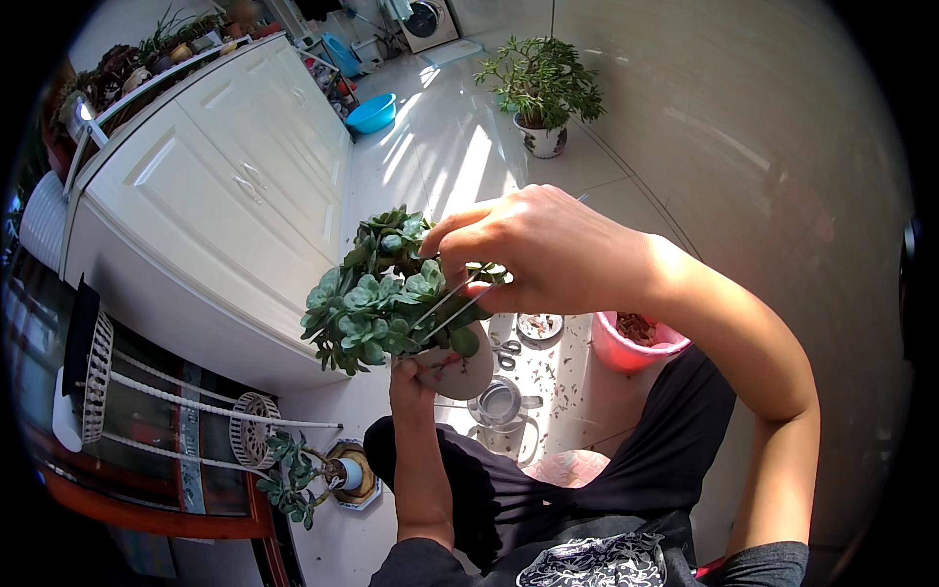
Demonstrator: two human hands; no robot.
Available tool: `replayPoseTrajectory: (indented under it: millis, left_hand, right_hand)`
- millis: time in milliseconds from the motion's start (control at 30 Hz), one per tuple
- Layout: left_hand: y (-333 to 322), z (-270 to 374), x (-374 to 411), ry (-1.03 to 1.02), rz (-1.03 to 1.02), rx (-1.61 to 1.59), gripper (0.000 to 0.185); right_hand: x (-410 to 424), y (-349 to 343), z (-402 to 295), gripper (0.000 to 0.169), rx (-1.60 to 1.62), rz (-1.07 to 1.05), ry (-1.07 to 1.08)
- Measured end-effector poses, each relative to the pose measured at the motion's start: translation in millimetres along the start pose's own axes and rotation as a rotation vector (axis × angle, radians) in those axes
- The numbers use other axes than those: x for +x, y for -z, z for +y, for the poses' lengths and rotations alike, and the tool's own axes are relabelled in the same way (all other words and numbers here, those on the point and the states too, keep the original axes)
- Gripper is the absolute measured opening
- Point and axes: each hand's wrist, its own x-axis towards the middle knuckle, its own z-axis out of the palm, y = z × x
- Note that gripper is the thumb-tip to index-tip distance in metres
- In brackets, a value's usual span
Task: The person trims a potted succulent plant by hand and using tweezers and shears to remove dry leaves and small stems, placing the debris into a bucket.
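My left hand (409, 383) grips a pale ceramic pot (469, 370) painted with red blossoms, its thumb near the rim. Bushy green succulents (364, 297) fill the pot and spill over its side. From above, my right hand (546, 249) reaches over the leaves, pinching a pair of metal tweezers (451, 299). The tweezers' thin arms slant down to the left among the rosettes; their tips are hard to make out against the foliage. Some right fingertips are partly hidden by leaves.
Below on the tiles are scissors (507, 355), a glass mug (499, 405), a small dish (541, 326) with dry bits, and scattered debris. A pink bucket (629, 357) stands right. White cabinets (242, 154) line the left; a potted jade plant (352, 473) sits near my left knee.
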Motion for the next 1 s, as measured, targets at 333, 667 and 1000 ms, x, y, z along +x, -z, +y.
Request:
replayPoseTrajectory:
  millis: [333, 667, 1000]
  left_hand:
    - [3.4, -0.8, -0.8, -0.038, -0.021, 0.054, 0.081]
    - [9.1, -2.4, -1.3, -0.021, 0.015, 0.023, 0.086]
    - [0.5, -0.5, -0.9, 0.001, -0.016, 0.027, 0.089]
  right_hand:
    - [1.1, 4.7, -7.5, 0.017, 0.355, 0.034, -0.164]
    - [-16.1, 14.6, -4.3, 0.014, 0.227, 0.147, -0.117]
    - [-18.9, -3.6, -20.9, 0.016, -0.033, 0.073, -0.228]
